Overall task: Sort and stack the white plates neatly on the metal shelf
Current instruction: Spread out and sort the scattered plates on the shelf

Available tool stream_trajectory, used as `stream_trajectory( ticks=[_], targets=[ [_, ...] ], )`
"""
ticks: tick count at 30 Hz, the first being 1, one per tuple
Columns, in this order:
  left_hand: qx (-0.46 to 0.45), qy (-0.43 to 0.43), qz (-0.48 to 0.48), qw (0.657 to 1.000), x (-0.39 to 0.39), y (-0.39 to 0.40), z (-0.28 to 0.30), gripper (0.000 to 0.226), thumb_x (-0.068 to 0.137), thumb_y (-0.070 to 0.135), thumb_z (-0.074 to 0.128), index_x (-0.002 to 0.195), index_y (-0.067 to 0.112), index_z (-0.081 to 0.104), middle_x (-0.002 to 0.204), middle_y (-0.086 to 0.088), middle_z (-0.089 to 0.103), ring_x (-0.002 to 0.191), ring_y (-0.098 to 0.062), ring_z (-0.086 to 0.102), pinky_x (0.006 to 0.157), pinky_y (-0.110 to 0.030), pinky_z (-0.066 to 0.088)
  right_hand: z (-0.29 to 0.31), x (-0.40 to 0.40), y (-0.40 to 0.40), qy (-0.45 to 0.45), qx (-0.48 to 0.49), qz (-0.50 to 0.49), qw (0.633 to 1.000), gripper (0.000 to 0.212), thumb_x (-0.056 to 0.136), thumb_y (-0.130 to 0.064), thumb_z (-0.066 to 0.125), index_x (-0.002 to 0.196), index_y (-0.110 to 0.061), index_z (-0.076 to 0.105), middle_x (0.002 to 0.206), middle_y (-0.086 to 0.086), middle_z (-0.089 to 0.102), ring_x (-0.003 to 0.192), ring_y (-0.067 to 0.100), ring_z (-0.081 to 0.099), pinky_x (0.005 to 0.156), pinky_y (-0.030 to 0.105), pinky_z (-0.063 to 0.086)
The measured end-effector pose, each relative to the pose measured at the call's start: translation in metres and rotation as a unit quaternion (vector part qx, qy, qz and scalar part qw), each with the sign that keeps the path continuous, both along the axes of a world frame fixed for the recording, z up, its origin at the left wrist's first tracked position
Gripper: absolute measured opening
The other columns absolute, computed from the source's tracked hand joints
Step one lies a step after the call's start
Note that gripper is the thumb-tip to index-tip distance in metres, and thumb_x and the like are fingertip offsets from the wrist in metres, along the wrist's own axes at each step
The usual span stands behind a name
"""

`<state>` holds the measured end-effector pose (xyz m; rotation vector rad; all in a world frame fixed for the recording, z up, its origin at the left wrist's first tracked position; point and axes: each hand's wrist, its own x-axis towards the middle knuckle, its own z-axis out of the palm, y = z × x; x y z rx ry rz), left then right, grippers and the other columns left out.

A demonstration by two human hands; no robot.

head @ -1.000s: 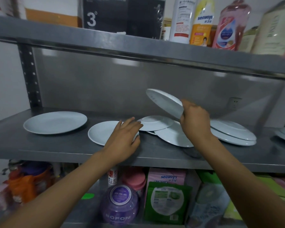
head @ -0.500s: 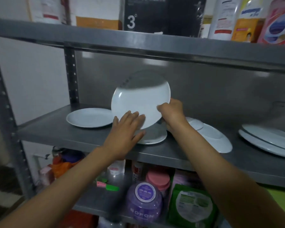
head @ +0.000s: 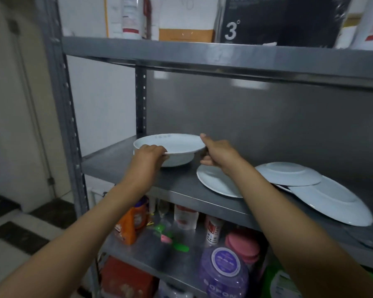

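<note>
Both hands on top plate (head: 170, 143) at shelf's (head: 181, 181) left end: L hand (head: 148, 157) fingers curl over near rim, R hand (head: 219, 153) pinches right rim. Lower level, centre on plate beneath, then let go.

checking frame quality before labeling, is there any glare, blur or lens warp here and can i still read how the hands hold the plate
Head view: dim; soft glare patches on the shelf's back panel; wide-angle bowing; edges smeared. Left hand and right hand clearly grip the held plate by opposite rims.
</note>
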<state>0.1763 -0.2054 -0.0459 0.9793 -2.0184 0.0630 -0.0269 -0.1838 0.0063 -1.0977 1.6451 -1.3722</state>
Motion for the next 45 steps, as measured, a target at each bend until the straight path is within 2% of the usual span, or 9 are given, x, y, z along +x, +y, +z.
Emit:
stream_trajectory(
  ticks=[4, 8, 11, 18, 25, 32, 38, 42, 45],
  targets=[
    [0.032, -0.029, 0.026, 0.999, 0.019, -0.02, -0.01, 0.011, 0.09, 0.012, 0.06, 0.081, 0.009, 0.065, 0.087, -0.012, 0.068, 0.084, -0.027, 0.055, 0.073, -0.037, 0.044, -0.009, -0.009, -0.009, 0.21, -0.053, -0.086, 0.972, 0.043, 0.09, -0.036, 0.056, 0.056, -0.015, 0.04, 0.056, 0.005, 0.043, 0.053, 0.022, 0.04, 0.06, 0.029, 0.038],
    [0.052, -0.046, 0.043, 0.997, 0.026, -0.03, -0.018, 0.019, 0.089, 0.012, 0.06, 0.071, 0.015, 0.058, 0.08, -0.01, 0.064, 0.078, -0.023, 0.049, 0.068, -0.033, 0.035, -0.023, -0.01, -0.004, 0.373, -0.054, -0.069, 0.924, 0.027, 0.089, -0.022, 0.053, 0.075, 0.0, 0.06, 0.073, 0.009, 0.066, 0.069, 0.03, 0.058, 0.063, 0.031, 0.047],
    [0.05, -0.061, 0.045, 0.996, 0.024, -0.035, -0.02, 0.021, 0.089, 0.015, 0.061, 0.069, 0.015, 0.056, 0.077, -0.01, 0.063, 0.079, -0.029, 0.053, 0.071, -0.038, 0.04, -0.027, -0.007, -0.001, 0.391, -0.068, -0.055, 0.916, 0.024, 0.087, -0.018, 0.045, 0.079, -0.007, 0.065, 0.09, 0.007, 0.072, 0.083, 0.028, 0.064, 0.076, 0.037, 0.055],
    [0.043, -0.138, 0.088, 0.986, 0.021, -0.034, -0.023, 0.021, 0.09, 0.036, 0.052, 0.096, 0.02, 0.063, 0.104, -0.003, 0.066, 0.101, -0.021, 0.052, 0.091, -0.047, 0.044, -0.033, -0.014, 0.002, 0.448, -0.066, -0.054, 0.89, 0.022, 0.085, -0.017, 0.044, 0.084, -0.011, 0.066, 0.081, 0.007, 0.068, 0.08, 0.029, 0.062, 0.072, 0.037, 0.054],
    [0.017, -0.215, 0.105, 0.971, -0.005, -0.019, -0.002, 0.048, 0.09, 0.049, 0.038, 0.123, 0.016, 0.051, 0.134, -0.004, 0.051, 0.13, -0.02, 0.04, 0.111, -0.064, 0.009, -0.033, -0.032, 0.012, 0.466, -0.057, -0.077, 0.879, 0.025, 0.083, -0.015, 0.042, 0.094, -0.01, 0.065, 0.089, 0.009, 0.069, 0.085, 0.033, 0.062, 0.075, 0.039, 0.054],
    [-0.03, -0.19, -0.012, 0.981, -0.068, -0.002, 0.004, 0.053, 0.089, 0.046, 0.036, 0.127, 0.013, 0.051, 0.14, -0.003, 0.049, 0.139, -0.02, 0.031, 0.115, -0.057, 0.006, -0.031, -0.07, 0.041, 0.511, -0.049, -0.105, 0.852, 0.034, 0.085, -0.011, 0.045, 0.114, -0.013, 0.062, 0.11, 0.013, 0.065, 0.105, 0.034, 0.058, 0.085, 0.04, 0.05],
    [-0.017, -0.186, -0.1, 0.977, -0.119, 0.027, 0.0, 0.065, 0.091, 0.052, 0.023, 0.14, 0.013, 0.037, 0.152, -0.002, 0.034, 0.145, -0.017, 0.017, 0.116, -0.055, 0.006, -0.029, -0.122, 0.078, 0.568, 0.012, -0.162, 0.807, 0.012, 0.07, -0.001, 0.05, 0.079, -0.009, 0.05, 0.094, 0.015, 0.061, 0.096, 0.035, 0.054, 0.073, 0.031, 0.038],
    [-0.008, -0.204, -0.146, 0.968, -0.141, 0.038, -0.005, 0.058, 0.095, 0.05, 0.025, 0.143, 0.018, 0.03, 0.156, 0.0, 0.026, 0.147, -0.015, 0.007, 0.116, -0.056, 0.003, -0.042, -0.157, 0.091, 0.607, 0.143, -0.107, 0.774, 0.057, 0.076, -0.017, 0.057, 0.132, -0.013, 0.048, 0.139, 0.012, 0.046, 0.134, 0.031, 0.035, 0.111, 0.043, 0.025],
    [0.009, -0.21, -0.156, 0.965, -0.153, 0.041, -0.006, 0.051, 0.098, 0.044, 0.031, 0.142, 0.019, 0.031, 0.156, 0.001, 0.025, 0.147, -0.015, 0.006, 0.115, -0.055, 0.002, -0.05, -0.168, 0.096, 0.584, 0.207, -0.085, 0.78, 0.067, 0.081, -0.02, 0.054, 0.144, -0.021, 0.033, 0.152, 0.006, 0.029, 0.144, 0.03, 0.013, 0.114, 0.058, 0.006]
  ],
)
